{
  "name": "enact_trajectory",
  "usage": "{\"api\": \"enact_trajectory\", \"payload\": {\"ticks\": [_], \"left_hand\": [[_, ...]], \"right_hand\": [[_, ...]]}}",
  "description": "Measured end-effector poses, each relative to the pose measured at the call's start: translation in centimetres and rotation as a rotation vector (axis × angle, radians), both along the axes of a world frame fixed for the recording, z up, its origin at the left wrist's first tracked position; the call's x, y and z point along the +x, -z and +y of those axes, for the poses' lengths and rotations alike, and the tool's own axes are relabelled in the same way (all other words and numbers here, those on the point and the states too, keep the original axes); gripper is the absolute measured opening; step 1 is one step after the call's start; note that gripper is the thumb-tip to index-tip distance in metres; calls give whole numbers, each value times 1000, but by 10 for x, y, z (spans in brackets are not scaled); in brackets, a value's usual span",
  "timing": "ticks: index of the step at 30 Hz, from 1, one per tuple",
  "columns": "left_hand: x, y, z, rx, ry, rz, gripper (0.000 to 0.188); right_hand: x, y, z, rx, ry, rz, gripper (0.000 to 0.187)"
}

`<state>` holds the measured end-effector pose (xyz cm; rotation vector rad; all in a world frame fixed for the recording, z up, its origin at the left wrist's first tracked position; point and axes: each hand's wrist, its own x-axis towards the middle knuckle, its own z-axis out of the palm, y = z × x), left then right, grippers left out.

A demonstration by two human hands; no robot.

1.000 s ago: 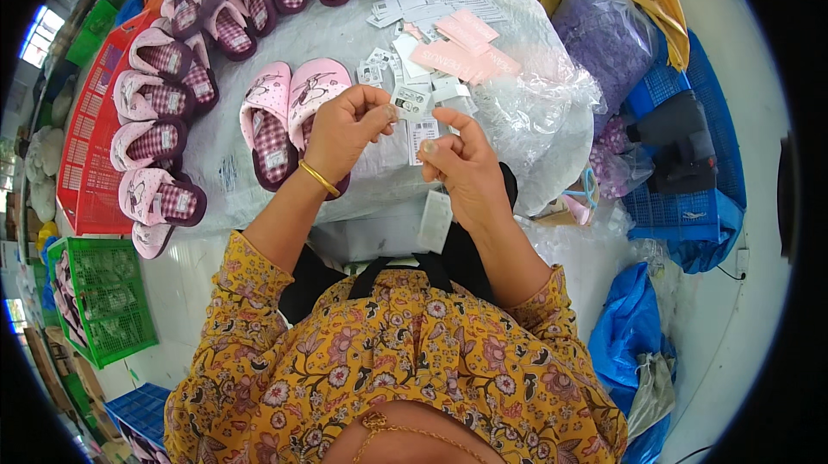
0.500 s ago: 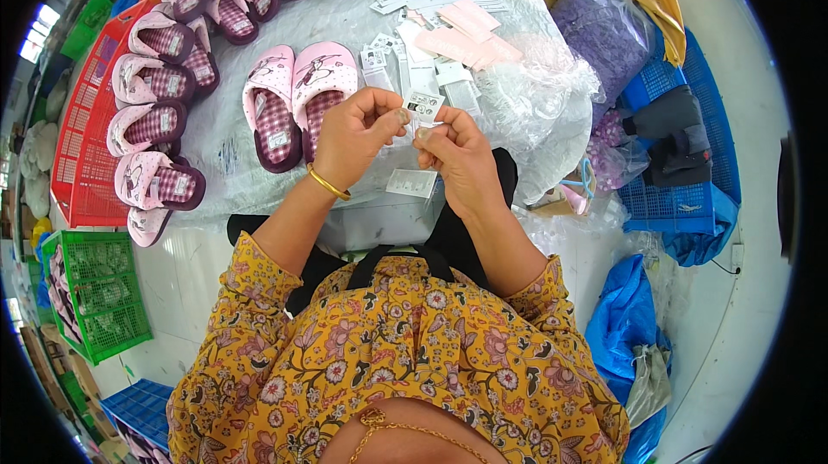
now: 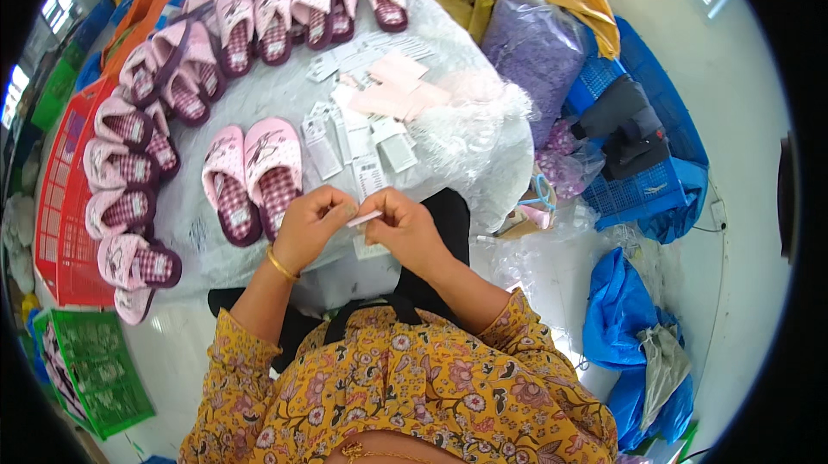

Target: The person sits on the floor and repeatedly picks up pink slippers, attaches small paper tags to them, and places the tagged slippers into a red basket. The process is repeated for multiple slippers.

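My left hand [image 3: 315, 224] and my right hand [image 3: 403, 229] meet in front of me, thumbs and fingers pinching a small paper tag [image 3: 364, 217] between them. The tag shows nearly edge-on, as a pale strip. Just beyond my left hand, a pair of pink slippers [image 3: 274, 149] with plum checked insoles lies side by side on the plastic-covered table [image 3: 185, 231]. Ahead of my hands are several loose white tags [image 3: 322, 151] and a pile of pale pink cards [image 3: 398, 89]. Another white card [image 3: 371, 248] lies partly hidden below my fingers.
Many more pink slippers [image 3: 129, 166] line the table's left and far edges. A red crate [image 3: 65, 231] and a green crate [image 3: 95, 369] stand at the left. Clear plastic wrap [image 3: 483, 119], a bag of purple material [image 3: 535, 50] and a blue crate [image 3: 638, 197] are at the right.
The view has shifted, so the table and slippers appear lower. The tag, seen face-on before, is now tilted nearly edge-on, and my fingers have come closer together around it.
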<state>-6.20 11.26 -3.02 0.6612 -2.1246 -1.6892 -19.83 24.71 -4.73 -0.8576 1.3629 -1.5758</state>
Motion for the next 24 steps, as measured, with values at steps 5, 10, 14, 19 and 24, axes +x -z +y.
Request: {"api": "enact_trajectory", "payload": {"ticks": [5, 10, 14, 19, 24], "left_hand": [[-8, 4, 6, -154, -29, 107, 14], [-6, -6, 11, -418, -38, 110, 9], [-16, -8, 22, -573, 5, 214, 8], [-18, -3, 32, -581, -16, 202, 7], [1, 6, 28, -573, -95, 192, 10]], "right_hand": [[-9, 7, 8, 33, -45, -2, 22], [-34, 8, 22, -144, -48, 265, 34], [-31, -2, 25, -89, -149, -233, 28], [-26, 9, 23, 43, -55, 4, 13], [-24, 7, 16, 143, -125, 63, 10]]}}
